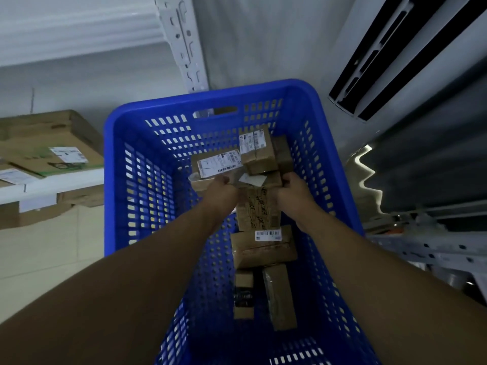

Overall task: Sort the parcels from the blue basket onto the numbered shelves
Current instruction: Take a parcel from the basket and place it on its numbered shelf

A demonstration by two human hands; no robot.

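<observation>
Cardboard, brown and taped, makes up every parcel in the blue basket [109,180], and the one in hand is the long parcel [259,209] with handwriting scrawled across its top, lying near the basket's middle and pointing from six to twelve o'clock. The left hand [224,189] curls against its far end at about ten o'clock, and the right hand [291,189] curls round the opposite edge at about two, so the box is clasped between both.

It looks stiff and boxy, probably light for its size, and the tape may be slick, so a hold on the two long edges seems safer than one on the top face. A squat box [263,248] with a barcode sticker touches its near end at six o'clock and may drag or tip as it rises. A labelled parcel [216,162] sits at eleven o'clock and a stubby box [259,151] at twelve.

The fingertips of both hands are tucked out of sight, so the depth of the grip cannot be told. The handwriting is unreadable, and no number shows on the white shelf [52,183] at nine o'clock.
</observation>
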